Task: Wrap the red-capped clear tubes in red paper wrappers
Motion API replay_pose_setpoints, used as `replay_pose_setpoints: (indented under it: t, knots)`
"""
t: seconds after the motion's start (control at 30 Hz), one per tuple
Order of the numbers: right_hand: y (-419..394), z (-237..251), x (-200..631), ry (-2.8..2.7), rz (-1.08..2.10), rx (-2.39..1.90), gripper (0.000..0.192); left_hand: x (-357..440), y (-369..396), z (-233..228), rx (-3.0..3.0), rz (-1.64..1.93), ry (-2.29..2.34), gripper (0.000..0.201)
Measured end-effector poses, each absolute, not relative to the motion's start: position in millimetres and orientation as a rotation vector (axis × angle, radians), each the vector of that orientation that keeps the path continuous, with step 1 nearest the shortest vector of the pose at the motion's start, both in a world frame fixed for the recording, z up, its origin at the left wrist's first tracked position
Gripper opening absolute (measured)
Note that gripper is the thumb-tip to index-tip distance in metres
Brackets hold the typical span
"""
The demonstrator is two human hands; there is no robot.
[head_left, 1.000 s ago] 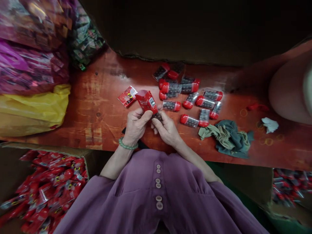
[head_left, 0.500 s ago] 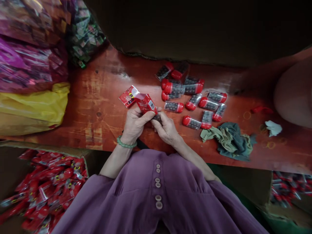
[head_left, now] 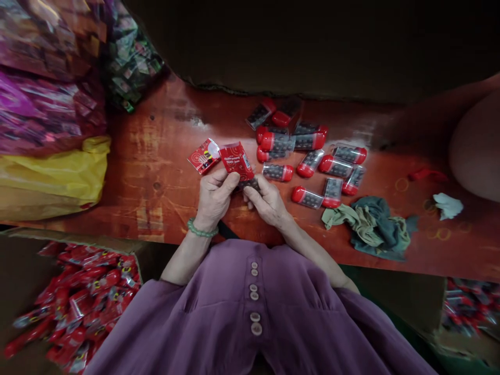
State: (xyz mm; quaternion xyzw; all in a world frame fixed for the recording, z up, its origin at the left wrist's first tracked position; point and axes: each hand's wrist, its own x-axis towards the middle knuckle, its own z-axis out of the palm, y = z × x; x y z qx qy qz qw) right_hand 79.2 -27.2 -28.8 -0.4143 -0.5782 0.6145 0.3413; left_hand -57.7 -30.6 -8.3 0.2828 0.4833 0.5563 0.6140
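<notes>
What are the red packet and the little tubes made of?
The red packet looks like thin printed cardboard or foil, with creased edges; hard to tell which. The tubes look like clear glossy plastic with red caps; dark pieces show through. The table seems to be worn, varnished wood.

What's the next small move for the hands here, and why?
Probably push the tube further into the red box: the left hand holds the box, the right hand pinches the tube at its lower end, and part of the tube is outside.
</notes>
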Motion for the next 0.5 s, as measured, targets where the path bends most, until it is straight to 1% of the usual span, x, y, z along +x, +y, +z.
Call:
replay_pose_setpoints:
  t: [0.13, 0.37, 0.5]
  knots:
    - [-26.3, -28.9, 78.6, -1.458, 1.617, -1.047, 0.034, -51.8, -31.2, -12.0, 0.644, 1.286, 1.117, 0.031]
    - [-22.7, -29.9, 79.3, -1.49, 1.624, -1.044, 0.037, -57.2, -24.6, -7.2, 0.624, 1.254, 1.091, 0.042]
    - [-23.3, -30.6, 80.7, -1.463, 1.646, -1.003, 0.036, -49.7, -28.7, -10.8, 0.581, 1.213, 1.106, 0.039]
